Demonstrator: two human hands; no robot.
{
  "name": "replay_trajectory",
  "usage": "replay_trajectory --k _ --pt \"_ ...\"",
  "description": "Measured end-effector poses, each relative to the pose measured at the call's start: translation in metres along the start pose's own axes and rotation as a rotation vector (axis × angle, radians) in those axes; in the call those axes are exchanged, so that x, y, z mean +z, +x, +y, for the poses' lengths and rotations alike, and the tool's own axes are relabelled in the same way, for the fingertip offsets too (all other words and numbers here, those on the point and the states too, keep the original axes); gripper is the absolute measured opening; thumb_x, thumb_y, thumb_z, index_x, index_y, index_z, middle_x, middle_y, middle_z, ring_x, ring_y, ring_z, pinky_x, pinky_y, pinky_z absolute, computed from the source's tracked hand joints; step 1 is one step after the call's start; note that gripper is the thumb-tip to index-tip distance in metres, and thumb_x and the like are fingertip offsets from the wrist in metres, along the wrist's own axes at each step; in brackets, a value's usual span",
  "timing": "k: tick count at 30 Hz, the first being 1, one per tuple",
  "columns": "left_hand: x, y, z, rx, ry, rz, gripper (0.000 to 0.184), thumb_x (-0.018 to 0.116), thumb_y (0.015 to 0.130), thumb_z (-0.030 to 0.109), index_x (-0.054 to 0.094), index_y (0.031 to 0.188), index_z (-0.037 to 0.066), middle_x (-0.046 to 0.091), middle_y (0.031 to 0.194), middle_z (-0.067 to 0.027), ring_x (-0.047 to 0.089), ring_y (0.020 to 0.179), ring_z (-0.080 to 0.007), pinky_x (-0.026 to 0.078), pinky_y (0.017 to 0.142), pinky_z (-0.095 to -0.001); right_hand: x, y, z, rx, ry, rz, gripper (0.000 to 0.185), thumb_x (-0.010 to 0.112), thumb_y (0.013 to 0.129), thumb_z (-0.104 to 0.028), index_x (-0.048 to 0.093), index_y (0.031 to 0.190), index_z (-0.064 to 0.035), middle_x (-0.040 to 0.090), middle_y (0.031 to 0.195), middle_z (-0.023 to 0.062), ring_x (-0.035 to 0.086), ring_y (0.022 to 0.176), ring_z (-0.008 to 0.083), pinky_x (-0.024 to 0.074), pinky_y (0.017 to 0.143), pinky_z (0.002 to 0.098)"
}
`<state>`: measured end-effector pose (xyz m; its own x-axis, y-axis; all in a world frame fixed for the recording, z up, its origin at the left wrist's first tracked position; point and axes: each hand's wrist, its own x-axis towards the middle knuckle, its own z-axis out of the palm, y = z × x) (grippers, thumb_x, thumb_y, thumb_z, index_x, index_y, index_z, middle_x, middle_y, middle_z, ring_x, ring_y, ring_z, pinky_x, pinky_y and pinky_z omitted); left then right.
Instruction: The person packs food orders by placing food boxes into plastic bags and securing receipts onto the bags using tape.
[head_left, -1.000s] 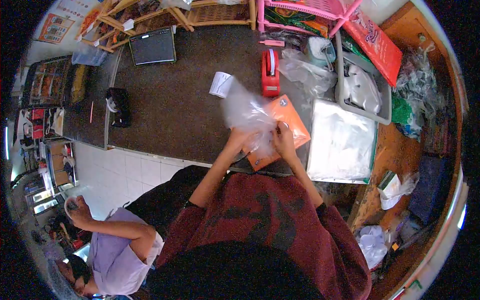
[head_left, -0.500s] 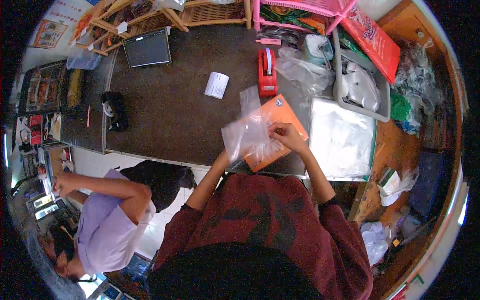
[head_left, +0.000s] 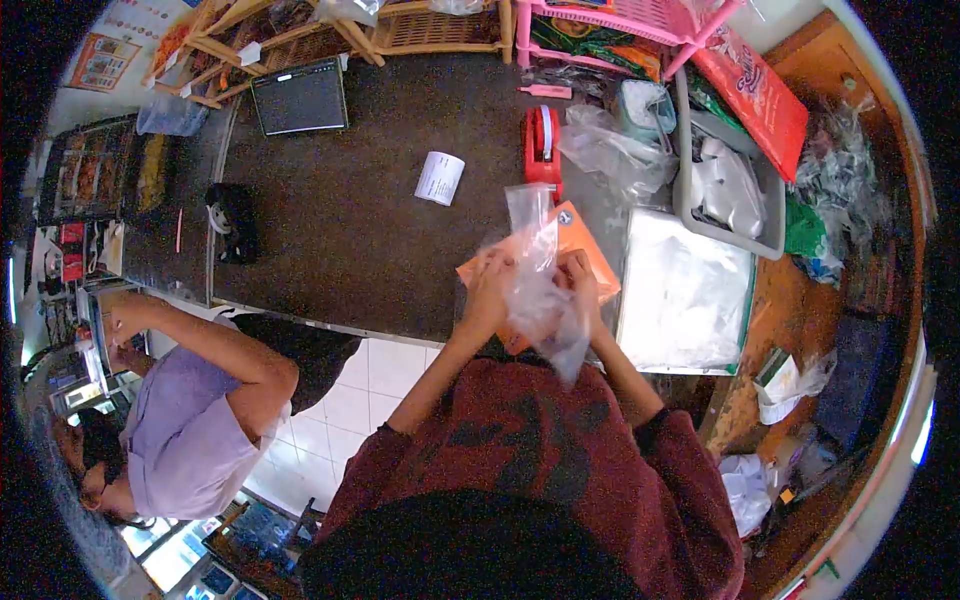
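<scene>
A clear plastic bag (head_left: 543,285) is stretched between my two hands, over an orange flat item (head_left: 583,240) that looks like a book or folder on the counter edge. My left hand (head_left: 491,284) grips the bag's left side with curled fingers. On its right side, my right hand (head_left: 578,277) pinches the plastic. The bag's lower end hangs towards my body, and its upper part lies near the red tape dispenser (head_left: 542,150). Parts of the orange item are hidden beneath the bag and hands.
A paper slip (head_left: 440,178) and a tablet (head_left: 300,97) lie on the dark counter (head_left: 350,220). To the right are a stack of clear bags (head_left: 685,290) and a grey bin (head_left: 780,225). Another person (head_left: 200,410) stands at the left.
My left hand has come up from behind the plastic and now shows at its left side. The bag has swung right, its lower end now hanging towards me. The other person has shifted left.
</scene>
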<state>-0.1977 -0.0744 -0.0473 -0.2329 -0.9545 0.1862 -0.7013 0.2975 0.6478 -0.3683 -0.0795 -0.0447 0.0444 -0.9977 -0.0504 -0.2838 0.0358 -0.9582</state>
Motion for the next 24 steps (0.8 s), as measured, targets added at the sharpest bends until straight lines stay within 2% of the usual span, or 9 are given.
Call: replay_trajectory --k 3,7,8,10,13,14,16,21,24 --pt "-0.003 -0.007 -0.005 -0.23 -0.035 0.024 0.03 0.058 0.063 0.008 0.056 0.092 0.001 0.046 0.104 -0.0143 0.041 0.099 -0.0332 0.034 0.088 -0.0408 0.001 0.004 0.023 -0.001 -0.071 -0.028 0.009 0.055 0.074 -0.001 0.053 0.083 0.0025 0.049 0.081 0.0092 0.056 0.07 0.0186 0.0453 0.06 0.0271" --pt "-0.056 -0.012 -0.053 -0.241 -0.048 -0.043 0.054 0.064 0.065 0.007 0.044 0.114 0.005 0.044 0.113 -0.0168 0.043 0.102 -0.029 0.036 0.089 -0.0389 -0.036 0.045 0.033 0.094 0.07 -0.199 0.015 0.06 0.075 -0.003 0.05 0.085 0.003 0.049 0.083 0.0088 0.057 0.064 0.0158 0.0469 0.053 0.0283" --pt "-0.066 -0.009 -0.068 -0.56 -0.523 0.054 0.049 0.065 0.07 0.011 0.045 0.115 0.005 0.049 0.109 -0.0137 0.05 0.097 -0.0227 0.044 0.081 -0.0329 -0.038 0.063 0.025 0.092 0.071 -0.193 0.015 0.06 0.075 -0.003 0.05 0.085 0.003 0.049 0.083 0.0088 0.057 0.064 0.0158 0.0469 0.053 0.0283" --pt "-0.069 0.003 -0.119 -0.781 -0.85 0.29 0.046 0.066 0.075 0.031 0.05 0.108 0.002 0.056 0.099 -0.0118 0.055 0.09 -0.0202 0.046 0.077 -0.0289 -0.039 0.097 0.009 -0.14 -0.282 -0.002 0.03 0.065 0.072 -0.005 0.047 0.095 0.0032 0.05 0.09 0.0134 0.058 0.073 0.0233 0.0491 0.057 0.0312" --pt "-0.065 0.039 -0.143 -1.044 -1.096 0.296 0.075 0.059 0.075 0.05 0.038 0.121 -0.005 0.044 0.122 -0.0157 0.045 0.108 -0.0239 0.038 0.091 -0.037 -0.018 0.122 -0.002 -0.112 -0.392 -0.04 0.048 0.069 0.067 -0.013 0.043 0.104 0.0012 0.047 0.1 0.0207 0.053 0.087 0.0385 0.0474 0.071 0.0411" --pt "-0.057 0.052 -0.148 -1.098 -1.102 0.351 0.072 0.063 0.067 0.058 0.05 0.111 0.003 0.054 0.106 -0.012 0.052 0.098 -0.0226 0.042 0.083 -0.0341 -0.015 0.127 -0.004 -0.201 -0.511 -0.045 0.053 0.069 0.066 -0.014 0.039 0.106 0.0018 0.043 0.105 0.0222 0.051 0.087 0.0404 0.0466 0.072 0.0435" --pt "-0.042 0.063 -0.165 -1.134 -1.185 0.409 0.064 0.066 0.067 0.051 0.053 0.111 0.006 0.055 0.106 -0.0104 0.051 0.098 -0.0225 0.039 0.085 -0.0397 -0.016 0.132 -0.046 -0.211 -0.585 -0.05 0.049 0.068 0.067 -0.014 0.04 0.104 0.0012 0.043 0.104 0.0218 0.051 0.086 0.0408 0.0462 0.073 0.0436" --pt "-0.05 0.073 -0.159 -0.799 -1.525 0.699 0.021 0.062 0.076 0.015 0.054 0.092 0.004 0.058 0.094 -0.0059 0.056 0.085 -0.0168 0.047 0.074 -0.0286 0.041 0.176 -0.125 -0.383 -0.448 -0.126 0.026 0.06 0.074 -0.011 0.047 0.095 -0.0026 0.048 0.095 0.0189 0.05 0.086 0.0389 0.0442 0.071 0.0439" --pt "-0.089 0.034 -0.121 -0.891 -1.268 0.87 0.034 0.054 0.082 0.016 0.041 0.111 0.005 0.053 0.102 -0.0082 0.054 0.091 -0.0179 0.046 0.076 -0.0302 0.129 0.201 -0.152 -0.685 -0.383 -0.251 0.013 0.056 0.076 -0.005 0.051 0.087 0.0004 0.051 0.084 0.0158 0.056 0.076 0.031 0.0464 0.063 0.036"
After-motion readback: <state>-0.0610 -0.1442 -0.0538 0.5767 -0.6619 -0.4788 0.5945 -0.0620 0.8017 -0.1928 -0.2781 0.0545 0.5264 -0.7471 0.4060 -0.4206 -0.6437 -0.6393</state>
